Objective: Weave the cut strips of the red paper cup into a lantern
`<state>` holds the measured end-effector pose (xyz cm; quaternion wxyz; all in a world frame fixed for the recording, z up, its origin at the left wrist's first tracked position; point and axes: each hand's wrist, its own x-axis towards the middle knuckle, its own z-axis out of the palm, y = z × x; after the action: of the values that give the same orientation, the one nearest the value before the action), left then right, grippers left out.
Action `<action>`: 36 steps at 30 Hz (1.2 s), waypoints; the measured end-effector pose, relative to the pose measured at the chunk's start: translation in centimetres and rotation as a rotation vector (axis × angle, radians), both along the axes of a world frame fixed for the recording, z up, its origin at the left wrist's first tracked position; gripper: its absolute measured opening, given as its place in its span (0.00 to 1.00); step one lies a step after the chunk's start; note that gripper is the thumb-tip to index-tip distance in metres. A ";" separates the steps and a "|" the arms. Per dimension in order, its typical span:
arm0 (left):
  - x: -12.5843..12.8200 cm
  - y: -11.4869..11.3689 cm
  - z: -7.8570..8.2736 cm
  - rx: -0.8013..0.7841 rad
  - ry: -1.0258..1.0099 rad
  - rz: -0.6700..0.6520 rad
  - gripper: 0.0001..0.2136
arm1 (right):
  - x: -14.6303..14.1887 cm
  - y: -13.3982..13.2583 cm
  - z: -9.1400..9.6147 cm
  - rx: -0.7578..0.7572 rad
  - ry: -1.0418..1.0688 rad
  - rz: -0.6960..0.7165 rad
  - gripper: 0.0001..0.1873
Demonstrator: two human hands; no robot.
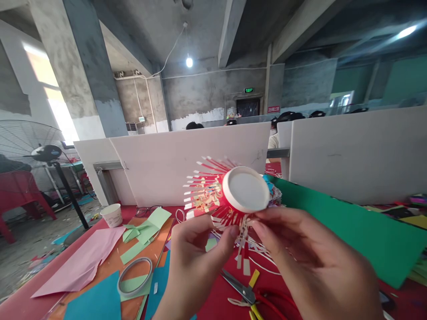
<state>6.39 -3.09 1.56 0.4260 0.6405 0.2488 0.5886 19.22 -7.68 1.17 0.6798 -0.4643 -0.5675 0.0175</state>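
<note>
In the head view, my left grip (202, 255) and right grip (312, 253) pinch the fringed red paper cup (247, 190) in the air beyond the scissors (248, 294), the left seemingly by its strips (246, 266). Left of the scissors sits a tape roll (150, 273).

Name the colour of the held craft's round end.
The round end is white, clearest in head view.

The only view looks out from the person's head, facing forward across the red table (216, 298) — wide enough to take in the ceiling (207, 26). The left hand (196, 258) and right hand (313, 253) loom large, close to the lens at the lower edge; a white partition (163, 164) stands past them — the back wall (196, 93) much farther off.
</note>
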 end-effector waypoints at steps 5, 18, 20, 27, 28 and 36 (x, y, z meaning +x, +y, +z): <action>1.3 -0.6 -0.5 -0.135 -0.149 0.065 0.11 | 0.7 -0.7 -0.2 0.079 -0.251 -0.039 0.04; 0.6 -0.6 -0.1 -0.030 -0.089 0.029 0.10 | 0.2 -0.2 -0.3 0.029 -0.180 -0.045 0.06; 0.6 -0.6 0.0 -0.011 -0.045 0.027 0.11 | 0.0 -0.2 -0.3 0.021 -0.137 -0.024 0.06; 0.3 -0.3 0.0 0.020 -0.048 -0.004 0.08 | -0.4 -0.2 -0.5 0.015 -0.042 -0.025 0.07; 0.3 -0.3 0.0 0.019 -0.050 -0.014 0.08 | -0.5 -0.2 -0.6 0.021 -0.052 -0.035 0.07; 0.4 -0.1 -0.4 -0.027 -0.085 -0.053 0.04 | -0.7 0.0 -0.7 0.069 -0.098 -0.060 0.08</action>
<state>6.78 -3.20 1.16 0.4604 0.6153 0.2213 0.6004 18.56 -7.67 0.47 0.6670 -0.4575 -0.5863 -0.0453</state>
